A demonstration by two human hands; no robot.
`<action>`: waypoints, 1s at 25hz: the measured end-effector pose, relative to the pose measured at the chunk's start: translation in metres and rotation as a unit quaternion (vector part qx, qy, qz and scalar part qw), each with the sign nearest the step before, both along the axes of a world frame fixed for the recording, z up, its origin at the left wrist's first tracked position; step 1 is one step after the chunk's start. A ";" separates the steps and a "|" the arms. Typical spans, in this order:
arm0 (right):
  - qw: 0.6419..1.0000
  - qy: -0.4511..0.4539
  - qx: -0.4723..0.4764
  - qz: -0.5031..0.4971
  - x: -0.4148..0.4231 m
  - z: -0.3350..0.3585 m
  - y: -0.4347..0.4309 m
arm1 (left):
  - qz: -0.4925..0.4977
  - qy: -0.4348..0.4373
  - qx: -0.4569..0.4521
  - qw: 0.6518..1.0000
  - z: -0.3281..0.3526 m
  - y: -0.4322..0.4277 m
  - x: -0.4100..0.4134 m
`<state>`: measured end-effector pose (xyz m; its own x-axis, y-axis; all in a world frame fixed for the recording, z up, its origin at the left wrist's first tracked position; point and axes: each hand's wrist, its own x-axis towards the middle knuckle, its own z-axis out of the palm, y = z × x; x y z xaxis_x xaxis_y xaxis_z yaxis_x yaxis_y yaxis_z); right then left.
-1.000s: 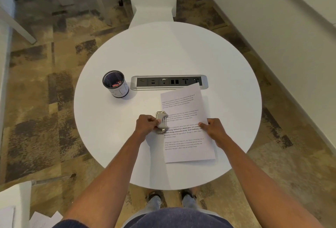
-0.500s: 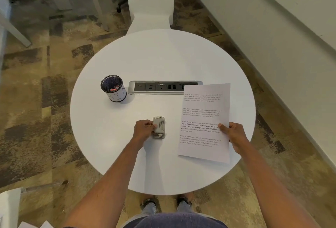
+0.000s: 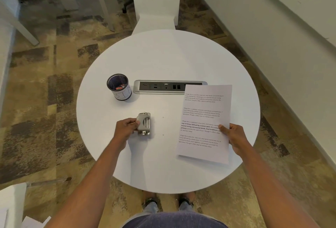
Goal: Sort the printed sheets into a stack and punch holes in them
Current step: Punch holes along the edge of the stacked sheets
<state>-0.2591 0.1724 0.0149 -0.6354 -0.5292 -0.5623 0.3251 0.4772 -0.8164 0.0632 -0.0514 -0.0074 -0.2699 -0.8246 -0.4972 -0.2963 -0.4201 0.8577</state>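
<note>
Sheets (image 3: 205,124) have come out of the hole punch (image 3: 144,123) since a second ago: back then their left edge sat in the punch slot, now they are well apart from it, off to the right side of the round table (image 3: 163,60). Right hand (image 3: 234,135) pinches the sheets at their right edge, thumb on top, fingers underneath and not visible; far corner of the paper overlaps the end of the power strip (image 3: 169,87). Left hand (image 3: 125,127) is closed on the punch's left side, punch resting on the table just right of that grip. Two small white specks lie on the table between the punch and the sheets, likely chads, too small to confirm. Judgement: punching stroke looks done, stack being set aside. Can't see the holes along the paper's left edge at this resolution, nor how many sheets are in the grip. Mesh cup (image 3: 119,87) sits beyond the left hand; contents unclear, something red inside. More paper on the floor at lower left, cut off by the frame.
</note>
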 end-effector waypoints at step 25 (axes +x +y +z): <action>1.000 0.004 0.006 0.017 0.031 -0.007 -0.006 | 0.027 -0.056 0.022 0.998 -0.014 -0.054 0.064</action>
<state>-0.2286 0.1662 0.0078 -0.6214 -0.5445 -0.5634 0.3014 0.4977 -0.8133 0.1270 -0.1053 -0.0211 -0.1672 -0.8131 -0.5576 -0.3651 -0.4743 0.8011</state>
